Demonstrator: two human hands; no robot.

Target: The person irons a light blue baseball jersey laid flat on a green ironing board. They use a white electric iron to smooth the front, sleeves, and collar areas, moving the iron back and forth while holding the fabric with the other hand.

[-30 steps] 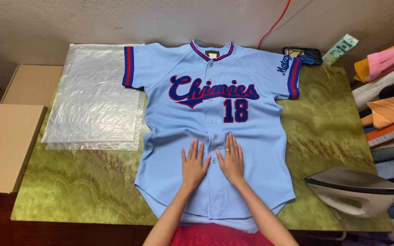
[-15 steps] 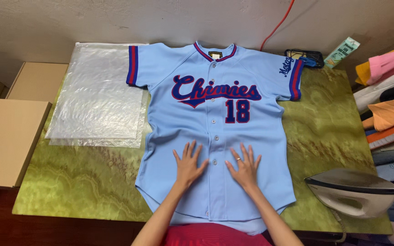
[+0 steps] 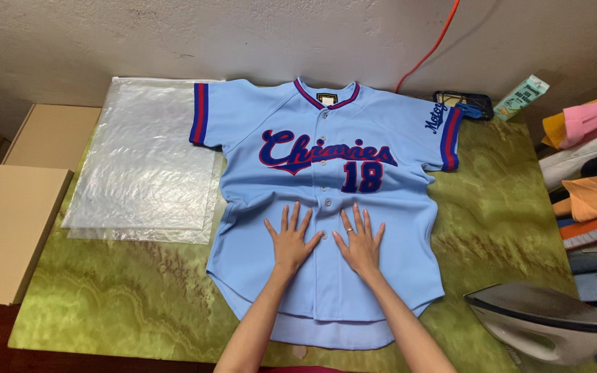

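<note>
Green marbled tabletop [image 3: 139,304] carries a light-blue jersey [image 3: 326,276] lying face-up, where the left hand [image 3: 290,240] and right hand [image 3: 361,243] press flat with fingers splayed, grasping nothing; smoothing probably works best stroking outward from the button line.

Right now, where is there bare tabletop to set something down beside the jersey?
Bare green tabletop lies below the plastic bags, left of the jersey. Another patch sits between the jersey's right edge and the iron. The right side is crowded with folded clothes.
</note>
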